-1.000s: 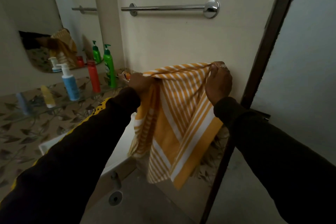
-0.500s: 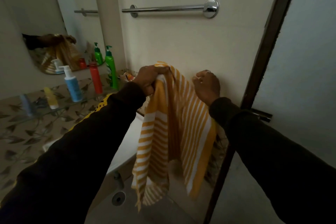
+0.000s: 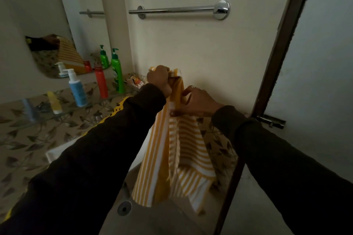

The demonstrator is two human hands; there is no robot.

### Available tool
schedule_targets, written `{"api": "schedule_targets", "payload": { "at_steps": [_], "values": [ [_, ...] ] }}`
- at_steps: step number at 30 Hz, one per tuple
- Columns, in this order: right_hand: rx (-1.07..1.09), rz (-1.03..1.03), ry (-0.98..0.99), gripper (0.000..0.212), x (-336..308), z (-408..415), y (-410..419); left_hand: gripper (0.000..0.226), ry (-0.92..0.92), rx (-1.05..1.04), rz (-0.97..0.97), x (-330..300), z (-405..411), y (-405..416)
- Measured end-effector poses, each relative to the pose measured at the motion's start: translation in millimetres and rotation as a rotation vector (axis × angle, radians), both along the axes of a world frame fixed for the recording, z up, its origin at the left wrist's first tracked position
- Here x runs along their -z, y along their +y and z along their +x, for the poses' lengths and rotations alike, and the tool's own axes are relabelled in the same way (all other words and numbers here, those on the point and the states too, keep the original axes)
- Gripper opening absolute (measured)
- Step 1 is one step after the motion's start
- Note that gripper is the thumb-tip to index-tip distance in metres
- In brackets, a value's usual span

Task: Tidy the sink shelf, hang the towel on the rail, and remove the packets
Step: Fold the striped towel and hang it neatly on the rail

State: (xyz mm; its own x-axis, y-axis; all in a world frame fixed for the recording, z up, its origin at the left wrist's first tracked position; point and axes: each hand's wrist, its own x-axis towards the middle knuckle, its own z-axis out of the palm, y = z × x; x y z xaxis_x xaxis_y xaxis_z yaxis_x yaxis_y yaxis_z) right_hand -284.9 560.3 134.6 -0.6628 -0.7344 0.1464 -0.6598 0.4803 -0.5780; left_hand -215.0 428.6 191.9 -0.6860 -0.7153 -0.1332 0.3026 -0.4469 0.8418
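A yellow-and-white striped towel (image 3: pixel 183 149) hangs folded lengthwise in front of me, well below the chrome rail (image 3: pixel 177 9) on the cream wall. My left hand (image 3: pixel 159 80) is fisted around its bunched top edge. My right hand (image 3: pixel 196 102) pinches the cloth just lower and to the right. Crumpled packets (image 3: pixel 135 81) lie at the right end of the glass sink shelf (image 3: pixel 63 112), just left of my left hand.
On the shelf stand a green pump bottle (image 3: pixel 116 70), a red bottle (image 3: pixel 101 83), a white-and-blue pump bottle (image 3: pixel 76 88) and a small yellow tube (image 3: pixel 54 102). A mirror (image 3: pixel 63 30) hangs above them. The white sink (image 3: pixel 57 151) lies under my left arm. A door frame (image 3: pixel 267 86) rises at the right.
The towel was spread wide between both hands; they have come together, folding it into a narrow hanging strip. My right hand has dropped below my left.
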Motion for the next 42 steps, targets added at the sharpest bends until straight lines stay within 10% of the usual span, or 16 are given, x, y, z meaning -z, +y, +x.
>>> {"api": "schedule_targets", "payload": {
  "at_steps": [3,10,15,20,30,37,42],
  "values": [
    [0.035,0.013,0.051,0.105,9.4,-4.3,-2.2,0.024,0.044,-0.046,0.001,-0.3,0.2,7.4],
    [0.068,-0.081,0.154,0.018,16.7,-20.0,-0.3,0.041,0.19,-0.088,0.04,-4.8,5.9,17.1],
    [0.117,-0.265,-0.021,0.058,13.1,-13.7,1.5,0.013,0.164,-0.106,0.043,-4.6,7.3,14.1],
    [0.098,-0.045,0.27,0.093,19.4,-5.1,-11.2,0.025,0.194,-0.132,0.066,-4.3,2.0,18.2],
    [0.161,0.02,0.265,0.018,35.3,-13.9,-8.8,0.018,0.164,-0.227,0.046,-19.4,14.1,16.6],
    [0.481,-0.095,0.064,0.033,23.7,-41.7,16.3,0.052,-0.261,-0.545,-0.268,2.1,23.3,-19.2],
    [0.669,-0.402,0.159,0.027,-0.8,-45.7,10.1,0.067,-0.045,-0.465,-0.093,13.5,29.0,-33.3]
  ]
}}
